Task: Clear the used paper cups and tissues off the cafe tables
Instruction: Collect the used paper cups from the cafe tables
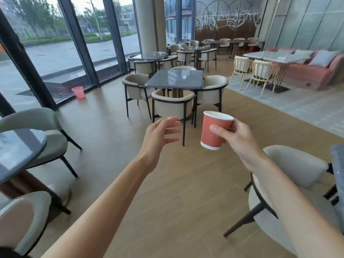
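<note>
Right hand (236,140) is wrapped round a red paper cup (215,130), thumb across its front, fingers behind, the cup tilted and held in the air above the wooden floor (167,183). Left hand (160,135) reaches out beside it, fingers straight and spread, holding nothing, not touching the cup. Ahead, a dark square worktop (175,79) ringed by beige chairs carries a small white crumpled thing (184,77), too small to identify. A pink bin (78,92) stands by the window.
</note>
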`<state>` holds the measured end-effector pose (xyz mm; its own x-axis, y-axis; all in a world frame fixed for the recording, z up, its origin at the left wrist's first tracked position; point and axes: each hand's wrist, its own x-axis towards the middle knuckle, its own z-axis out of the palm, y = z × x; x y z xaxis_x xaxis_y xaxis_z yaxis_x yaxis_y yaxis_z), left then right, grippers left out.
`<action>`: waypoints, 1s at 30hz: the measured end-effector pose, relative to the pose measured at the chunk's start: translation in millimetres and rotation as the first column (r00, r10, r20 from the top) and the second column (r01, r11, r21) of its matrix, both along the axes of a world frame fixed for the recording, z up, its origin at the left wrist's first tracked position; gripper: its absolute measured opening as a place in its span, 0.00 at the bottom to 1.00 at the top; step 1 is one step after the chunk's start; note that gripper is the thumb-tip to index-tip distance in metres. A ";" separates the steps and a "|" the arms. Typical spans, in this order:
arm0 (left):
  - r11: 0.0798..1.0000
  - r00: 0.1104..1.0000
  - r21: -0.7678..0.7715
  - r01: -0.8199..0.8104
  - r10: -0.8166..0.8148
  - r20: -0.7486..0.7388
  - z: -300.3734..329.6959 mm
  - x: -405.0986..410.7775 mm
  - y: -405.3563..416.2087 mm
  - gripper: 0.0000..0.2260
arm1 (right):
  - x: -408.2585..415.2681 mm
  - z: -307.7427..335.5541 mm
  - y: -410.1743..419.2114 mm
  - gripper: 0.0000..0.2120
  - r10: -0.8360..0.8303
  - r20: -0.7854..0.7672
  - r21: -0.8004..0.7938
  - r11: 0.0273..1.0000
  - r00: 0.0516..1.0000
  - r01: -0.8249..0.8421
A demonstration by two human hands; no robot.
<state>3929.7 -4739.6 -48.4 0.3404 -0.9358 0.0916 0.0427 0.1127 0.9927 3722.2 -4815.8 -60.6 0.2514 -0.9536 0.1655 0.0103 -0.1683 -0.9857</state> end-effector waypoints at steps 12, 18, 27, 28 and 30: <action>0.995 0.992 -0.027 0.098 -0.100 -0.081 -25.0 52.0 -284.2 0.12 | 45.3 -17.6 -253.1 0.21 -0.141 -0.060 -0.029 0.990 0.988 0.140; 0.988 0.983 -0.018 0.156 -0.157 -0.098 -16.5 79.9 -419.2 0.12 | 68.4 -4.8 -369.4 0.18 -0.190 -0.089 -0.028 0.982 0.978 0.189; 0.973 0.972 0.030 0.229 -0.227 -0.056 -16.1 57.1 -608.0 0.12 | 41.8 -14.7 -538.3 0.19 -0.279 -0.082 -0.016 0.960 0.957 0.279; 0.972 0.971 0.031 0.234 -0.232 -0.052 -17.8 49.6 -629.1 0.12 | 33.5 -17.7 -558.9 0.19 -0.285 -0.079 -0.018 0.959 0.955 0.284; 0.969 0.968 0.022 0.245 -0.243 -0.052 -22.1 32.0 -672.3 0.12 | 15.8 -22.3 -602.4 0.19 -0.300 -0.071 -0.028 0.954 0.951 0.299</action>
